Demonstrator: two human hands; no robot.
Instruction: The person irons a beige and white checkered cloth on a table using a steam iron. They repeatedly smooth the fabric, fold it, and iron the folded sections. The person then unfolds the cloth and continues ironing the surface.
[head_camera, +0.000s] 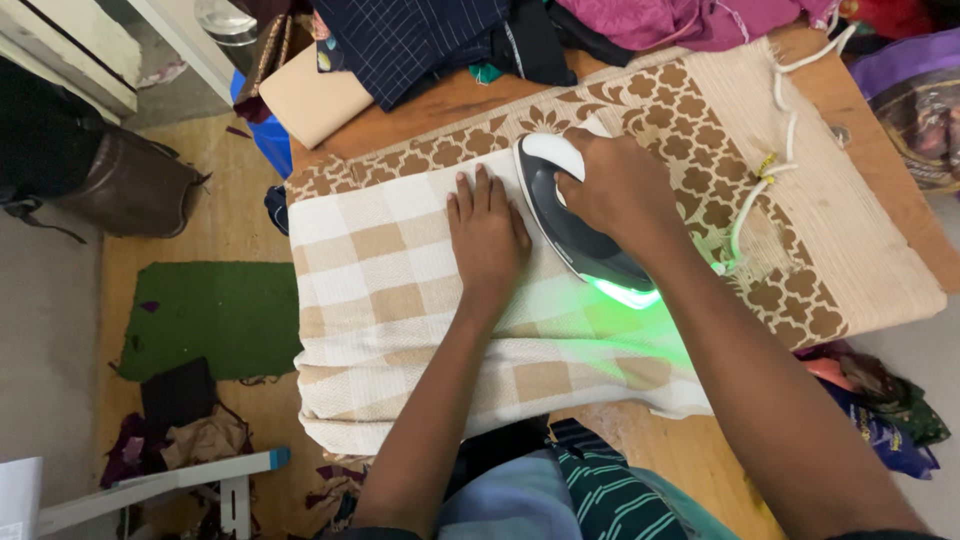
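1. An electric iron (578, 225), dark grey with a white handle, is being gripped by the right hand (612, 185); the fingers are being wrapped tightly around the handle, clamped on it.
2. The iron is being rested on a beige-and-white checked cloth (400, 300), at about the one o'clock corner of that cloth, with a green light being cast from its heel onto the fabric.
3. The iron's long axis is being held from eleven o'clock, where the nose is pointing, to five o'clock, where the heel is lying.
4. The left hand (487, 235) is being pressed flat on the checked cloth, fingers straight, together and pointing to twelve o'clock, nothing being grasped.
5. The iron is lying just beside the left fingers (483, 195), at their three o'clock; whether they are touching cannot be told.
6. The checked cloth is being spread over a patterned brown-and-cream mat (720, 140) on a wooden table (860, 110).
7. A white cord (775, 165) is being trailed across the mat toward one o'clock.
8. Heaped clothes (430, 35) are lying at twelve o'clock.
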